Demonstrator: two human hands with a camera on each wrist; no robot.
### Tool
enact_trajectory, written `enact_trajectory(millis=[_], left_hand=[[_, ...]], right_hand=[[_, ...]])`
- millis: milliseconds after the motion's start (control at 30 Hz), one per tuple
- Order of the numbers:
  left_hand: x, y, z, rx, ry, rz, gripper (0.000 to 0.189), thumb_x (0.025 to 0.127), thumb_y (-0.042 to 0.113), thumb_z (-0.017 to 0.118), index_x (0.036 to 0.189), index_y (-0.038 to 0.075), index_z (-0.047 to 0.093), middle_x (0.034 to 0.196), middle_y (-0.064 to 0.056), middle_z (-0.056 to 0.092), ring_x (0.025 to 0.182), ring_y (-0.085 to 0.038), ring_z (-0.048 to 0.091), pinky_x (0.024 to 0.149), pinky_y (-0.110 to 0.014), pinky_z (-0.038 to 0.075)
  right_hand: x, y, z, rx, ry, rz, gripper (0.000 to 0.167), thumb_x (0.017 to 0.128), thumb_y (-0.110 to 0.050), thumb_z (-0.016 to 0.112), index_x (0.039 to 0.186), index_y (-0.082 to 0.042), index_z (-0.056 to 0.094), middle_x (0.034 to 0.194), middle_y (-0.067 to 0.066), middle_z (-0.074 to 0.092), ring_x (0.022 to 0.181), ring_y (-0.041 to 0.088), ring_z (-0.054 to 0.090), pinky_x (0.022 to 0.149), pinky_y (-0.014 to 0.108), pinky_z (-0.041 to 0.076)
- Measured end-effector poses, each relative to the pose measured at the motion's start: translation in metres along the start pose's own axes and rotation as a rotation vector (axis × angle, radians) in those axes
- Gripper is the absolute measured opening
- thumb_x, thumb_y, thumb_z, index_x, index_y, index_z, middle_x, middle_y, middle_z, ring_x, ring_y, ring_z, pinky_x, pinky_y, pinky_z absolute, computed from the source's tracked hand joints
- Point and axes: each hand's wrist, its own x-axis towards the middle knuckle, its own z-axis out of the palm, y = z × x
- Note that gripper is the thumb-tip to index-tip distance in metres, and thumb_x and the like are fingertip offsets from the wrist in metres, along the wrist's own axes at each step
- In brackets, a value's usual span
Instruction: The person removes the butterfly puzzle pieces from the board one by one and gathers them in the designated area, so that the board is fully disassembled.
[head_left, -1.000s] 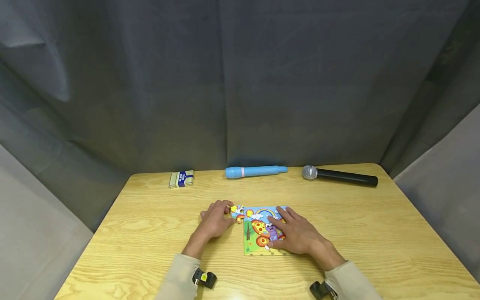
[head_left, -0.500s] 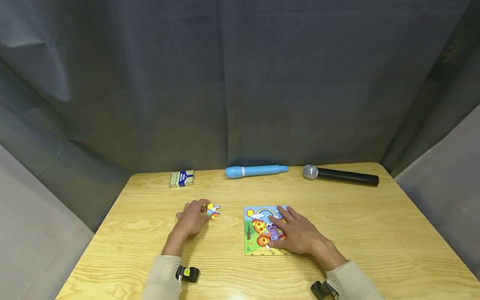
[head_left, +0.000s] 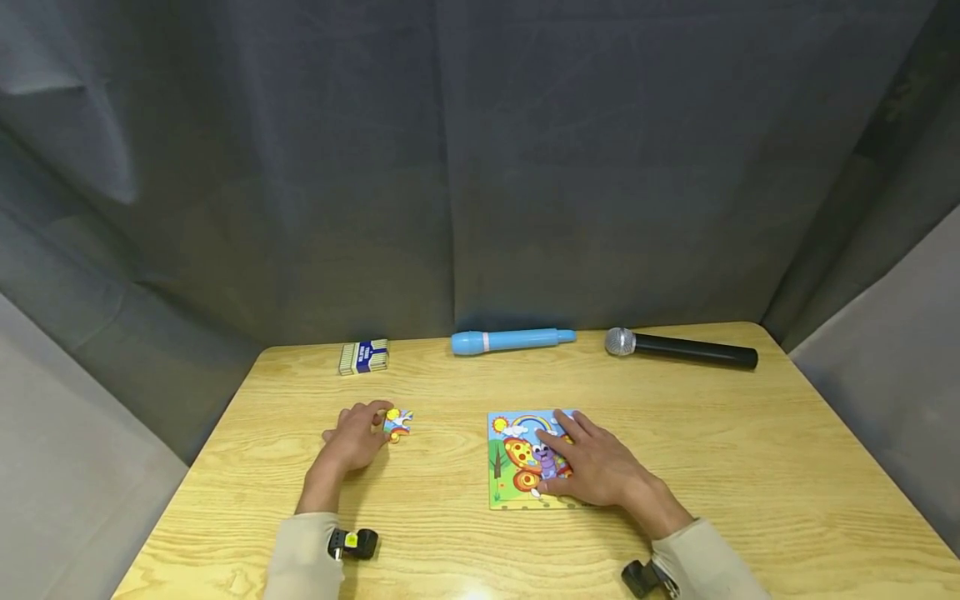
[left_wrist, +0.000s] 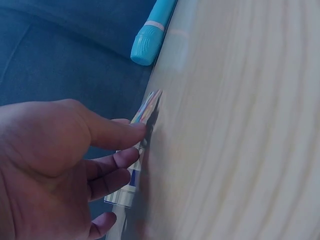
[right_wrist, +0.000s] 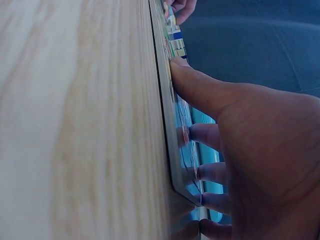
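Note:
A small puzzle piece (head_left: 399, 423) with a yellow, blue and orange print is pinched between thumb and fingers of my left hand (head_left: 356, 436), left of the board. The left wrist view shows the piece (left_wrist: 147, 107) edge-on, close over the table. My right hand (head_left: 597, 463) rests with spread fingers on the right part of a square jigsaw puzzle (head_left: 498, 485) showing a butterfly, sun and rainbow. In the right wrist view its thumb and fingertips touch the puzzle's face, and the puzzle lies flat. The hand hides the puzzle's right side.
Along the back edge of the wooden table (head_left: 450, 550) lie a pack of thin sticks (head_left: 363, 357) with a blue band, a light blue toy microphone (head_left: 513, 341) and a black microphone (head_left: 682, 348) with a silver head. A dark curtain (head_left: 450, 167) hangs behind.
My left hand has carried the puzzle piece leftward, away from the puzzle's upper left corner. My right hand has stayed in place on the puzzle.

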Motion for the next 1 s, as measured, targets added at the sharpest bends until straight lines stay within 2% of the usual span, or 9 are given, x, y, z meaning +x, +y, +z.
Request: enact_trajectory(millis=[233, 433, 600, 733, 833, 1000], left_hand=[[-0.001, -0.003, 0.001, 0.025, 0.013, -0.021, 0.045, 0.090, 0.017, 0.064, 0.134, 0.020, 0.055, 0.115, -0.008, 0.055, 0.105, -0.027, 0.044, 0.080, -0.052, 0.030], [-0.001, -0.002, 0.002, 0.031, 0.011, -0.028, 0.044, 0.090, 0.018, 0.063, 0.134, 0.016, 0.056, 0.117, -0.009, 0.056, 0.107, -0.028, 0.044, 0.079, -0.051, 0.031], [-0.002, 0.001, 0.001, -0.007, 0.023, -0.027, 0.047, 0.089, 0.015, 0.059, 0.135, 0.015, 0.053, 0.118, -0.010, 0.055, 0.108, -0.027, 0.043, 0.080, -0.049, 0.029], [-0.001, 0.011, 0.003, -0.073, 0.062, -0.010, 0.049, 0.089, 0.015, 0.057, 0.138, 0.015, 0.051, 0.126, -0.009, 0.054, 0.117, -0.028, 0.041, 0.084, -0.049, 0.028], [-0.001, 0.023, 0.006, -0.107, 0.098, 0.009, 0.046, 0.092, 0.021, 0.059, 0.137, 0.016, 0.052, 0.132, -0.008, 0.053, 0.124, -0.028, 0.041, 0.089, -0.051, 0.028], [-0.003, 0.046, 0.017, -0.131, 0.113, 0.049, 0.048, 0.093, 0.032, 0.061, 0.138, 0.017, 0.051, 0.138, -0.005, 0.051, 0.131, -0.028, 0.041, 0.096, -0.054, 0.028]], right_hand=[[0.000, 0.000, 0.000, -0.007, 0.000, 0.000, 0.080, 0.082, -0.067, 0.059, 0.146, -0.020, 0.044, 0.158, 0.016, 0.028, 0.144, 0.043, 0.025, 0.109, 0.060, 0.030], [-0.001, 0.000, 0.000, 0.006, -0.007, 0.007, 0.081, 0.082, -0.067, 0.059, 0.147, -0.021, 0.043, 0.159, 0.016, 0.026, 0.145, 0.043, 0.024, 0.109, 0.061, 0.028], [-0.001, 0.000, 0.001, 0.009, -0.010, 0.004, 0.081, 0.083, -0.067, 0.057, 0.148, -0.021, 0.042, 0.159, 0.016, 0.025, 0.145, 0.043, 0.022, 0.110, 0.060, 0.028], [-0.002, 0.000, 0.001, 0.028, -0.012, 0.008, 0.082, 0.083, -0.067, 0.057, 0.148, -0.021, 0.040, 0.160, 0.016, 0.023, 0.146, 0.043, 0.020, 0.110, 0.062, 0.026], [-0.003, 0.000, 0.000, 0.045, -0.009, 0.010, 0.083, 0.083, -0.067, 0.057, 0.149, -0.020, 0.039, 0.160, 0.016, 0.023, 0.146, 0.044, 0.019, 0.110, 0.063, 0.025], [-0.003, 0.001, 0.002, 0.066, 0.008, 0.001, 0.083, 0.083, -0.066, 0.058, 0.150, -0.019, 0.037, 0.160, 0.016, 0.023, 0.146, 0.044, 0.019, 0.110, 0.064, 0.025]])
